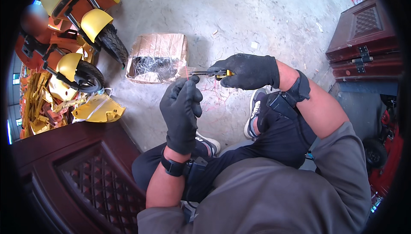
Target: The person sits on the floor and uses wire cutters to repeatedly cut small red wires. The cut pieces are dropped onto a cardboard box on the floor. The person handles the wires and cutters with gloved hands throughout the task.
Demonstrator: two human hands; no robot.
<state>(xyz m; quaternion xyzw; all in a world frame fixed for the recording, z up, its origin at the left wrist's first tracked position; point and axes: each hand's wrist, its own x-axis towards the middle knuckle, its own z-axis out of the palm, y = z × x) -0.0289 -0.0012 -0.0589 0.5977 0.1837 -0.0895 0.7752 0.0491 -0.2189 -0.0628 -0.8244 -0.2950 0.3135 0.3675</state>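
Note:
Both hands wear black gloves. My left hand (pixel 182 108) pinches a thin red wire (pixel 187 72) between thumb and fingertips, its end pointing up. My right hand (pixel 249 72) is closed around a tool with yellow-and-black grips (pixel 224 73), whose narrow dark jaws point left, close to the red wire; the kind of tool is not certain. Whether the jaws touch the wire cannot be told. Beyond my left hand, an open cardboard box (pixel 161 45) on the concrete floor holds clear plastic wrap and dark, tangled material (pixel 155 67). Red wire scraps (pixel 215 99) lie on the floor below the tool.
Yellow and orange vehicles (pixel 96 25) with black tyres stand at the left, beside piled yellow panels (pixel 98 108). A dark red panelled wooden piece (pixel 90 134) is at lower left, another (pixel 362 31) with a metal hinge at right. Short scraps litter the floor (pixel 257 15).

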